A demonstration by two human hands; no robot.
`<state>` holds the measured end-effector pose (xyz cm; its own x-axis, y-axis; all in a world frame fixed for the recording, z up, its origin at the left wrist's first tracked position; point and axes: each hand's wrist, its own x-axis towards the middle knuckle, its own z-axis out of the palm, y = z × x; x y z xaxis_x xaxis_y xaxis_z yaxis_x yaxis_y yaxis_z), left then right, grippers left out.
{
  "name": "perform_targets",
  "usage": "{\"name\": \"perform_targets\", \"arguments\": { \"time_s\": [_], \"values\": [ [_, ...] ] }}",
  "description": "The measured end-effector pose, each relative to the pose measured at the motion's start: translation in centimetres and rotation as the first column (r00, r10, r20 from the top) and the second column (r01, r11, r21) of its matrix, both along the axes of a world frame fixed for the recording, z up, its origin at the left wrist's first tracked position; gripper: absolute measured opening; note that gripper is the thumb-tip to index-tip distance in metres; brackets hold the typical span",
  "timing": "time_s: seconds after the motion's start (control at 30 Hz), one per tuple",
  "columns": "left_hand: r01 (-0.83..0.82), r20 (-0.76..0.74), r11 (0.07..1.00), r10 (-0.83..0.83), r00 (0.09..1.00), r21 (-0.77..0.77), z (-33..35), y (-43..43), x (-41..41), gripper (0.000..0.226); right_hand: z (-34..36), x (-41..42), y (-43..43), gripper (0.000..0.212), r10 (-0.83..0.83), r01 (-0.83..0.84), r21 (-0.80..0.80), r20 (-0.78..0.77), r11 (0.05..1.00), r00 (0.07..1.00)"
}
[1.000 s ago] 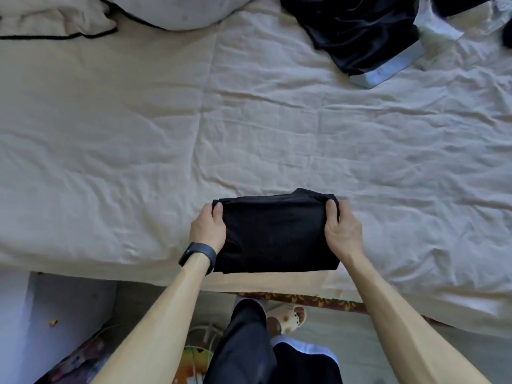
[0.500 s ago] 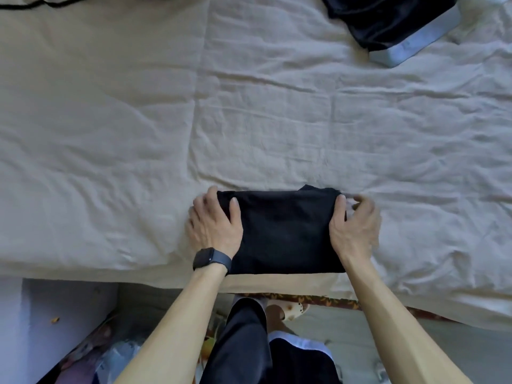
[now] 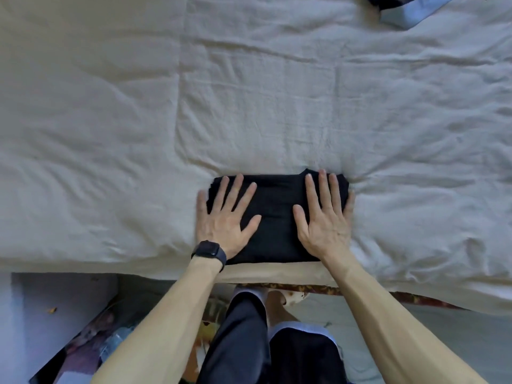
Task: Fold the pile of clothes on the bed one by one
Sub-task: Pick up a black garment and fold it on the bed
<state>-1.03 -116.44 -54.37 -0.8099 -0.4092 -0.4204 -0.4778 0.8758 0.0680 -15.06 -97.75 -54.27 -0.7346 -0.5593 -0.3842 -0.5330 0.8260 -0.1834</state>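
Both hands lie flat on one folded black garment (image 3: 277, 217) in the lower middle of the frame. The left hand (image 3: 227, 217) covers its left half and the right hand (image 3: 324, 220) its right half. All fingers are straight and spread, palms down, pressing the cloth and gripping nothing. A dark watch (image 3: 207, 250) sits on the left wrist. The garment rests on the bed (image 3: 110, 134), close to the bed's lower edge, where the pale sheet (image 3: 277, 106) turns down toward the floor.

By my reading this piece is nearly done — the press looks like the last flattening before it is set aside. Only a sliver of the pile of clothes (image 3: 401, 9) shows at the upper right corner of the frame: dark fabric with a pale blue band.

Several things could spoil it. The bundle lies so near the edge that a careless pull toward the body could slide it off the mattress. A small bump of cloth pokes out along its upper edge, so the layers look uneven — once the palms lift, they may spring open. The sheet is soft and creased, and lifting the bundle from one side only would likely let the fold sag apart.
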Motion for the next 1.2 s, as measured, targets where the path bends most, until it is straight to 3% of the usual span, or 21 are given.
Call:
{"name": "perform_targets", "arguments": {
  "time_s": [0.13,0.27,0.37,0.43,0.53,0.6,0.77,0.83,0.93,1.07,1.2],
  "values": [
    [0.001,0.03,1.0,-0.001,1.0,0.018,0.2,-0.9,0.6,0.068,0.0,-0.1,0.2,0.083,-0.189,0.187,0.041,0.071,0.982,0.979],
    [-0.393,-0.038,0.919,0.391,0.919,-0.029,2.3,0.0,0.5,0.064,1.2,-0.7,0.1,0.082,-0.248,0.242,0.063,0.119,0.968,0.961],
    [-0.468,-0.172,0.88,0.476,0.863,0.087,5.1,0.0,0.7,0.056,3.7,-1.2,-0.8,0.074,-0.361,0.361,0.03,0.16,0.932,0.919],
    [-0.601,-0.193,0.734,0.67,0.717,0.315,6.9,-0.1,0.4,0.041,5.2,-2.1,-0.6,0.067,-0.483,0.504,-0.031,0.243,0.863,0.841],
    [-0.796,0.005,0.327,0.924,0.383,0.51,8.0,-0.7,-0.1,0.009,6.4,-3.8,0.9,0.058,-0.573,0.664,-0.029,0.478,0.747,0.666],
    [-0.817,0.096,0.217,0.945,0.313,0.534,8.2,-1.1,-0.3,0.01,7.0,-4.7,1.4,0.054,-0.574,0.707,-0.012,0.573,0.707,0.584],
    [-0.843,0.153,0.149,0.953,0.262,0.517,7.7,-1.3,-0.5,0.04,6.4,-5.8,1.5,0.055,-0.641,0.745,0.108,0.6,0.658,0.479],
    [-0.841,0.21,0.147,0.933,0.293,0.521,7.0,-1.8,-0.5,0.038,5.1,-6.1,2.1,0.062,-0.662,0.779,0.133,0.625,0.613,0.414],
    [-0.803,0.27,0.121,0.904,0.332,0.584,6.5,-2.1,-0.4,0.029,4.8,-5.9,2.7,0.047,-0.612,0.814,0.094,0.71,0.573,0.348],
    [-0.749,0.173,0.215,0.899,0.403,0.626,6.8,-1.5,0.1,0.025,5.4,-5.7,3.3,0.041,-0.496,0.863,0.054,0.835,0.502,0.237],
    [-0.707,0.163,0.178,0.908,0.386,0.685,7.0,-1.4,0.5,0.023,5.4,-5.9,3.3,0.048,-0.435,0.859,0.017,0.867,0.513,0.243]
  ]
}}
